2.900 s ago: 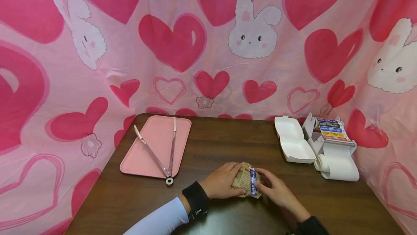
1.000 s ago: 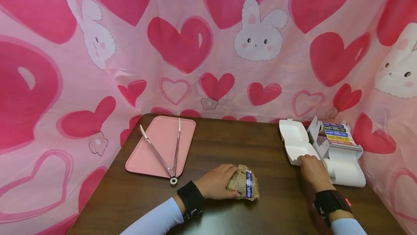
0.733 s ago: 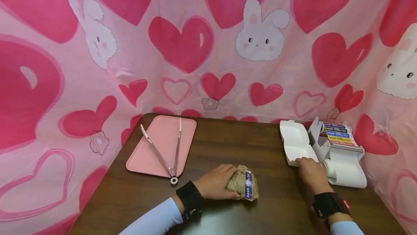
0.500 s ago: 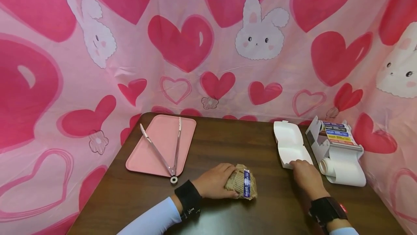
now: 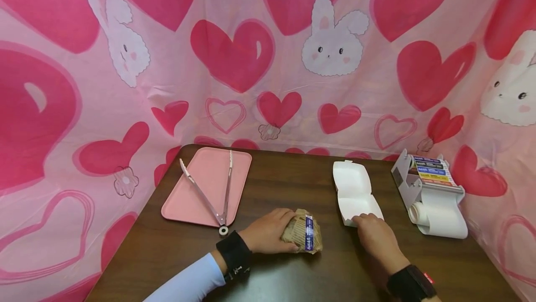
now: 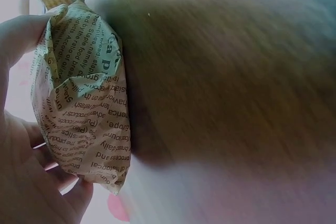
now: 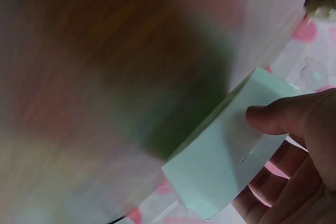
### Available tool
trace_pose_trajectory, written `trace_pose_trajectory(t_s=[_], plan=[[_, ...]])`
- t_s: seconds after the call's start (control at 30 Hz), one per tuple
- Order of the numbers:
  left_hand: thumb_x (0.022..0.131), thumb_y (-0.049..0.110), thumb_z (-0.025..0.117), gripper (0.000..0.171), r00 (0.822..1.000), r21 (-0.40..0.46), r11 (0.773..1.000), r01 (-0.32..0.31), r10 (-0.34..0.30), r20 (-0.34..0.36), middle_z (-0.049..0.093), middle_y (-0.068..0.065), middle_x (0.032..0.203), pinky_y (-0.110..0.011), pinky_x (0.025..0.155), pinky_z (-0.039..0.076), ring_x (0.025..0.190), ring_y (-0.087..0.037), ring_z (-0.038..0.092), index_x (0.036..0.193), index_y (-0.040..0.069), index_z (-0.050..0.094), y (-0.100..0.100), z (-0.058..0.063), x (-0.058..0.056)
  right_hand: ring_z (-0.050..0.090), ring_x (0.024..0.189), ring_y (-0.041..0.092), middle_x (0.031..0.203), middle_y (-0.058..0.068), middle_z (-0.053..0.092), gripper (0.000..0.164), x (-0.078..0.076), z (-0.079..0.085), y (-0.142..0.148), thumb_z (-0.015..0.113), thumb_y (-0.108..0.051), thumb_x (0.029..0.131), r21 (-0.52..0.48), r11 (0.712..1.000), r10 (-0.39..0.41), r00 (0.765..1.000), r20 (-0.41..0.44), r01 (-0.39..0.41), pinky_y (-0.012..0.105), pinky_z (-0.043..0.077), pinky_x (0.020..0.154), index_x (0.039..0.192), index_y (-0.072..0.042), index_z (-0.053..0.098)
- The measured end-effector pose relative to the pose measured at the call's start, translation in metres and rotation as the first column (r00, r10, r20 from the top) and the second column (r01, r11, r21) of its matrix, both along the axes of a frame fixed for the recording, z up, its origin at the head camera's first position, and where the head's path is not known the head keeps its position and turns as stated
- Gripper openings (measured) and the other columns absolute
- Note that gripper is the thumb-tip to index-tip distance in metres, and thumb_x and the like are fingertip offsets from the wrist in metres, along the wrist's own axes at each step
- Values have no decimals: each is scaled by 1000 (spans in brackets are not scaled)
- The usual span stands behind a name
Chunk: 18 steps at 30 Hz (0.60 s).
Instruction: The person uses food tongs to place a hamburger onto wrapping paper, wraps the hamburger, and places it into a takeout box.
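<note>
In the head view my left hand grips the left side of a rounded package wrapped in brown printed paper, with a blue label strip across it. The left wrist view shows the thumb above and fingers curled below the crumpled wrapper. My right hand pinches the near wall of a white clamshell takeout box, whose lid lies folded back, away from me. From the right wrist view, the thumb presses the outside of the box wall; the fingertips inside are hidden.
On the left a pink tray carries spread metal tongs, their pivot end over the tray's near edge. At the right stands a label dispenser with coloured label strips and a white roll. A heart-patterned cloth backs the brown table.
My right hand has left the package, taken hold of the box and drawn it leftward and nearer, away from the dispenser. The left hand, still gripping the package, has shifted slightly left.
</note>
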<state>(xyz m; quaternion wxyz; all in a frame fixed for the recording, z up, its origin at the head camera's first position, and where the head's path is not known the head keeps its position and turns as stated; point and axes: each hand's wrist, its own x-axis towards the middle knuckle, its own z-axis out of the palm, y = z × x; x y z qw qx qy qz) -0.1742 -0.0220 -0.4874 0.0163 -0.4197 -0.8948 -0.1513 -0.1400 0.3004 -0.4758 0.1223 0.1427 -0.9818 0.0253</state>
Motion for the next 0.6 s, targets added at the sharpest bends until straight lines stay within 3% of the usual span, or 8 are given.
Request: trace_pose_trajectory(t_s=[0.23, 0.43, 0.6], plan=[[85, 59, 72, 82, 999, 6, 1000, -27, 27, 21, 52, -6, 143, -36, 112, 41, 135, -21, 48, 147, 12, 46, -12, -2, -1, 61, 65, 23, 71, 2, 65, 20, 17, -2, -26, 77, 7, 77, 5, 996, 85, 995, -54, -85, 36, 50, 56, 83, -11, 71], [85, 60, 72, 82, 999, 6, 999, -33, 33, 34, 52, -6, 142, -37, 112, 41, 134, -21, 48, 146, 12, 46, -25, 1, -2, 59, 64, 19, 67, -3, 61, 24, 33, -6, -45, 77, 8, 72, 25, 985, 171, 972, -163, -169, 32, 48, 56, 76, -13, 67], [84, 60, 72, 84, 997, 2, 999, -35, 35, 75, 50, -7, 144, -38, 113, 40, 136, -21, 47, 148, 12, 46, -35, 3, -1, 56, 64, 17, 68, -5, 60, 27, 45, -9, -56, 79, 6, 68, 26, 974, 226, 952, -204, -226, 30, 46, 55, 77, -15, 65]])
